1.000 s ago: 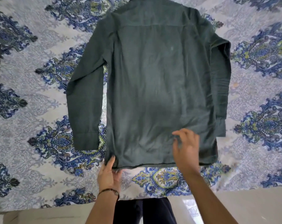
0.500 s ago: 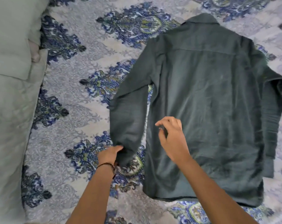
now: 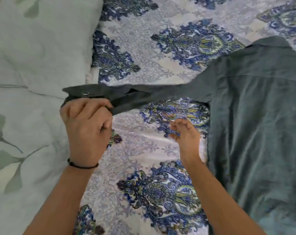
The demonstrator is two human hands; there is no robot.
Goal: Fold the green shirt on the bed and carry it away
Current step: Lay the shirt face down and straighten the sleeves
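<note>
Left grip [image 3: 86,122] clutched the cuff [image 3: 93,95] of the green shirt [image 3: 254,116]; right grip [image 3: 186,134] hovered loosely curled, empty, over the bed [image 3: 144,68].

Your left hand [image 3: 86,131] shows only its back, so your palm and the part of the cuff [image 3: 79,92] under your curled fingers [image 3: 93,103] are hidden. Just above those knuckles sits a small round fastener [image 3: 85,93], too small to tell button from snap. Your right hand [image 3: 186,134] is blurred at the fingertips [image 3: 175,124], and you cannot tell whether they touch the bedsheet [image 3: 144,150] beneath them. Right of those fingers the shirt [image 3: 254,116] runs off the right and bottom edges, so its hem is cut off. Left of your gripping fingers the pale quilt [image 3: 25,65] is cut by the left and top edges.
</note>
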